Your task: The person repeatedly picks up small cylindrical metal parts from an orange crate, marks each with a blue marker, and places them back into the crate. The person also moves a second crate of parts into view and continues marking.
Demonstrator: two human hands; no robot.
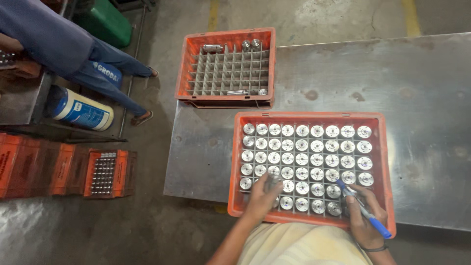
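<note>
An orange crate (385,162) with a grid divider sits on the metal table in front of me, filled with several shiny round metal parts (317,145) standing upright. My left hand (262,198) rests at the crate's near left corner, fingers closed around one metal cylinder (273,180) lifted partly out of its cell. My right hand (364,217) is at the near right corner and holds a blue marker pen (365,211), its tip pointing at a part in the lower rows.
A second orange crate (186,64) with mostly bare cells stands farther back at the table's corner. The steel table (422,88) extends right. Another person's legs (105,68) stand at the left, near a blue-and-cream canister (81,110) and stacked orange crates (59,172).
</note>
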